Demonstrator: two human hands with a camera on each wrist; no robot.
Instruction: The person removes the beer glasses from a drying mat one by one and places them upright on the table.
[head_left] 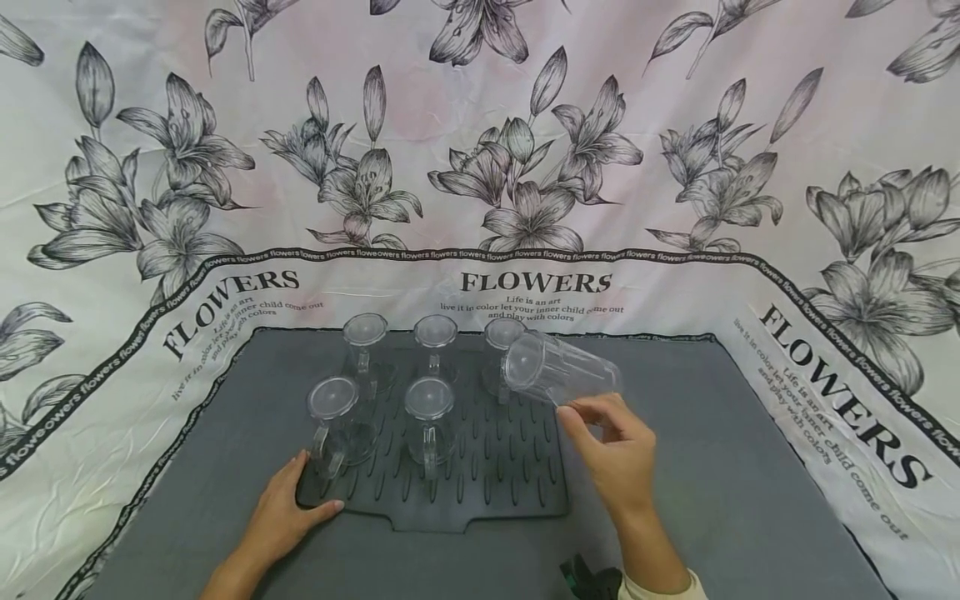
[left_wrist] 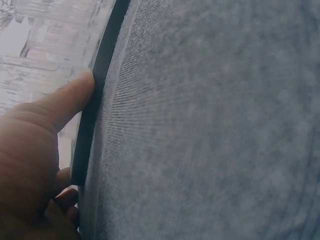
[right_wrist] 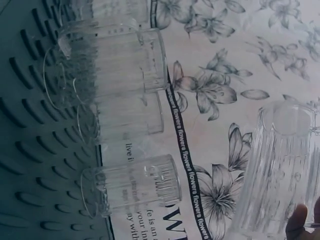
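Right hand (head_left: pixel 618 454) pinches tilted clear mug (head_left: pixel 566 368) just beyond its fingertips; five standing mugs (head_left: pixel 431 433) left of it on ridged mat (head_left: pixel 431 521). Left hand (head_left: pixel 281 512), thumb spread from fingers, touches mat corner. Best keep pinch firm, clear neighbouring mugs, steady mat.

The grey worktop (head_left: pixel 750 500) spreads under and around the left hand (head_left: pixel 279 510) and the right hand (head_left: pixel 618 454), its surface fabric-like close to the left. Beyond the hands rises a pale cloth (head_left: pixel 420 108) printed with grey lilies (head_left: pixel 532 215), faintly pink in patches. A black band (head_left: pixel 480 255) of small repeated "flowers" runs across it, and large FLOWERS lettering (head_left: pixel 542 282) sits below, straight ahead and past either side of the hands
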